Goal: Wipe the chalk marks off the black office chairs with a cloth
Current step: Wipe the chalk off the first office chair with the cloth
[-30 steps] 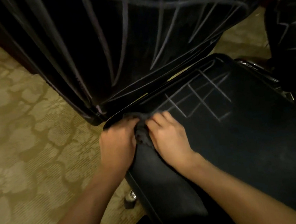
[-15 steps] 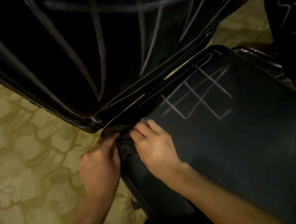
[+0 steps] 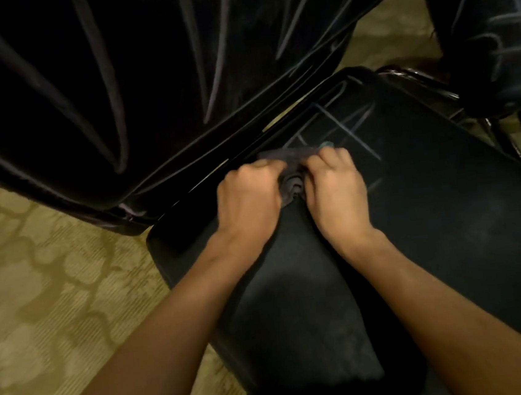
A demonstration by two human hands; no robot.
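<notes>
Only 1 view to go on here, the head camera looking down, so that's what we're working from.

We've got both hands side by side at the back of the black padded chair seat (image 3: 447, 210), right up near the gap where it meets the black chalk-scribbled backrest (image 3: 160, 79). Our left hand (image 3: 248, 198) and right hand (image 3: 335, 189) are each curled onto the dark crumpled cloth (image 3: 291, 168), which is bunched up between them with a flatter strip poking out ahead of the knuckles. We reckon 2 hands are on it to spread or press it flat so it covers more in a pass, though that's a guess.

The cloth sits touching the near edge of the pale chalk grid lines (image 3: 345, 130) on the seat, so that patch looks like the next target. The part of the seat closer to us looks smudgy grey rather than lined.

Plenty left: the backrest has long pale strokes all over, and a 2nd black chair (image 3: 492, 28) at the far right is marked too. Under everything is the tan patterned carpet (image 3: 54, 299).
</notes>
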